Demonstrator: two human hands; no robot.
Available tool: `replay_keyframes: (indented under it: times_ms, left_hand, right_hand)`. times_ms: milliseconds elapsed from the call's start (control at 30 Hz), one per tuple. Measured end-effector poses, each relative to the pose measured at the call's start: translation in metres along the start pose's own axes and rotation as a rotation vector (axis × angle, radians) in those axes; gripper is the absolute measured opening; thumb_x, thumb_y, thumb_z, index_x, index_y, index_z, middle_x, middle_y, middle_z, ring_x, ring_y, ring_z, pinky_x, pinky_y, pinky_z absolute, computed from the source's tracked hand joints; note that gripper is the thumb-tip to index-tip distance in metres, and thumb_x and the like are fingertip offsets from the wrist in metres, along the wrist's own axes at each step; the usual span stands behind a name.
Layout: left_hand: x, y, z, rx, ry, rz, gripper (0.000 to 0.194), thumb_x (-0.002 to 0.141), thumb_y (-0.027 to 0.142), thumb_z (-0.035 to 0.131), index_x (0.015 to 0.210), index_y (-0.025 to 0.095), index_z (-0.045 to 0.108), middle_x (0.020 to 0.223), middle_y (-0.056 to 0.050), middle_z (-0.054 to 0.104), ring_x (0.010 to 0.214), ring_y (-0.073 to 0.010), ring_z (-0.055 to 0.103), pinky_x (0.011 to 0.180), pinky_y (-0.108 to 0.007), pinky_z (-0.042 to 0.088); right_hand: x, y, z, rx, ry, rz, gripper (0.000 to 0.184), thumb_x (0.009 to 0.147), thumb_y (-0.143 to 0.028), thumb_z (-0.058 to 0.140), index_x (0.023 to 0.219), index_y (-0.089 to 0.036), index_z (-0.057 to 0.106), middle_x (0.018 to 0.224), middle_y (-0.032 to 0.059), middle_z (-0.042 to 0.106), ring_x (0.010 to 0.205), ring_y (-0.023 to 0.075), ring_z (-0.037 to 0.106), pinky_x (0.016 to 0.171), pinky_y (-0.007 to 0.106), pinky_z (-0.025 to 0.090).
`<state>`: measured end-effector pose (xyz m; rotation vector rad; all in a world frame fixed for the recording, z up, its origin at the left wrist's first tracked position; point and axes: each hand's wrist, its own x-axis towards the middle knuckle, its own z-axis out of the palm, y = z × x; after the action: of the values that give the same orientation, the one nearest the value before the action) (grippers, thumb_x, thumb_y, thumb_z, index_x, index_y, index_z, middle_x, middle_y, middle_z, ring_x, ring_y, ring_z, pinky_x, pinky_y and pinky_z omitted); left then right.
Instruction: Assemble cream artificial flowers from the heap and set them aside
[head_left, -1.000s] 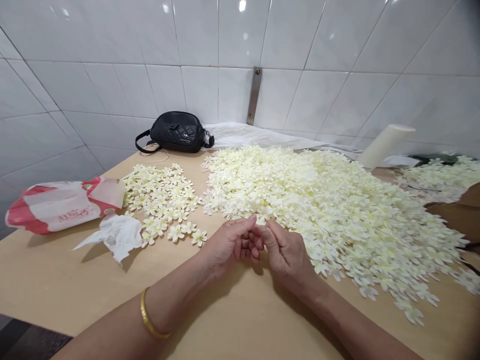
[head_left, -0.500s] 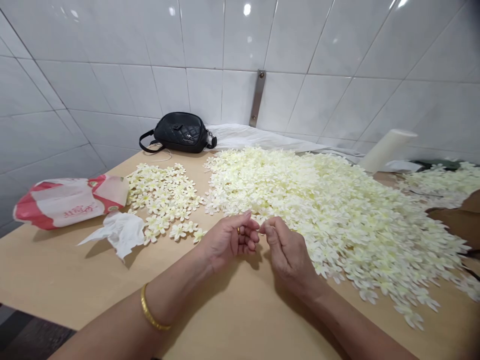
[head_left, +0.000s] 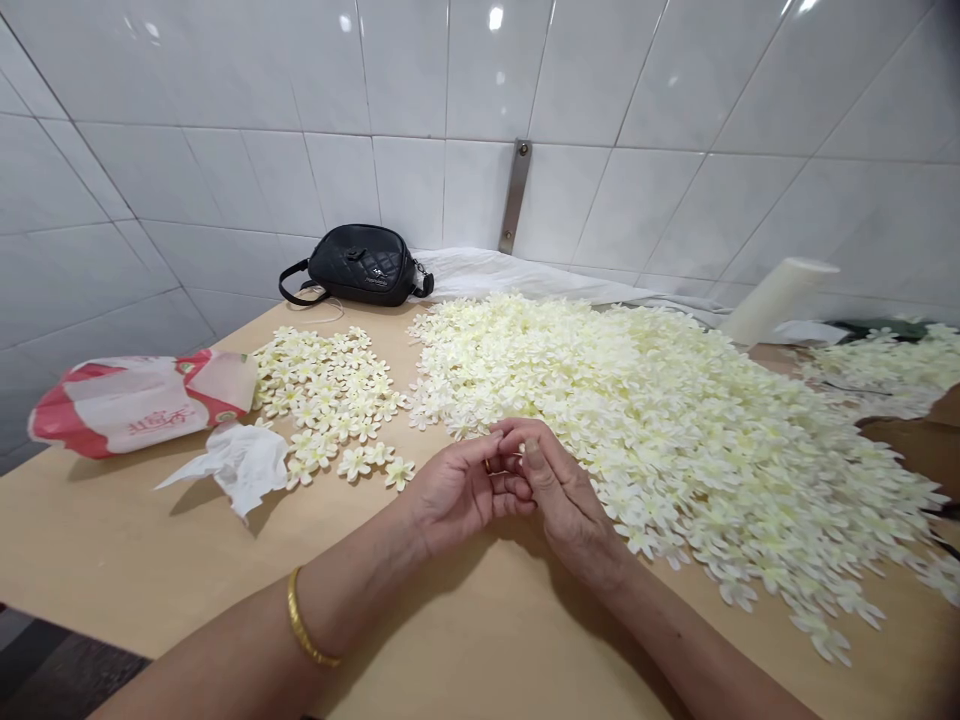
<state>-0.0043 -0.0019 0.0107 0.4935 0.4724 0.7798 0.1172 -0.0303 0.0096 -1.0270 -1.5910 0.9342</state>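
Cream artificial flowers [head_left: 600,420] just beside left hand [head_left: 461,490], right hand [head_left: 570,490], fingers [head_left: 517,495] together, anything held hidden

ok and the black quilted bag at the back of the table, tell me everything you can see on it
A black shoulder bag with diamond-quilted, leather-looking panels and a small pale logo on its front sits upright at the far edge of the pale wooden table top, before the white tiled wall. A thin black strap loops from its left end onto the table. A metal clasp shows at its right end, against a white cloth.
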Motion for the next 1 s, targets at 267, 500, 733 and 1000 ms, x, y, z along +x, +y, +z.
replay_keyframes:
  times_ms: [267,500,733,1000]
  left_hand:
    - [-0.003,-0.001,0.001,0.187,0.008,0.016,0.012,0.067,0.014,0.062,0.078,0.011,0.056,0.057,-0.002,0.058,0.053,-0.0094,0.055,0.059,-0.024,0.046]
    - [-0.002,0.001,0.001,0.370,0.140,0.120,0.015,0.061,0.016,0.065,0.065,0.014,0.050,0.050,0.002,0.053,0.046,-0.0080,0.050,0.051,-0.022,0.041]
    - [-0.005,0.006,0.003,0.544,0.218,0.257,0.012,0.061,0.017,0.065,0.062,0.012,0.053,0.052,0.002,0.052,0.048,-0.0064,0.048,0.052,-0.020,0.038]
    - [-0.002,0.007,-0.001,0.364,0.133,0.148,0.013,0.064,0.022,0.061,0.065,0.012,0.052,0.056,-0.002,0.058,0.045,-0.0080,0.050,0.050,-0.022,0.040]
  right_hand:
    - [0.001,0.006,-0.009,0.128,-0.051,0.130,0.035,0.088,-0.040,0.032,0.113,-0.023,0.050,0.118,0.0049,0.051,0.110,0.0180,0.045,0.093,0.032,0.037]
    - [0.000,0.012,-0.007,0.025,-0.003,0.091,0.042,0.083,-0.045,0.040,0.118,-0.023,0.044,0.115,0.0078,0.050,0.102,0.0192,0.049,0.085,0.033,0.041]
    - [0.003,0.009,-0.005,-0.060,0.152,0.140,0.026,0.069,-0.038,0.061,0.075,-0.019,0.044,0.065,-0.0033,0.047,0.057,0.0097,0.046,0.051,0.021,0.040]
    - [0.005,0.015,-0.011,0.340,-0.001,0.236,0.030,0.084,-0.039,0.040,0.064,-0.018,0.043,0.057,-0.0011,0.051,0.054,0.0108,0.049,0.056,0.025,0.041]
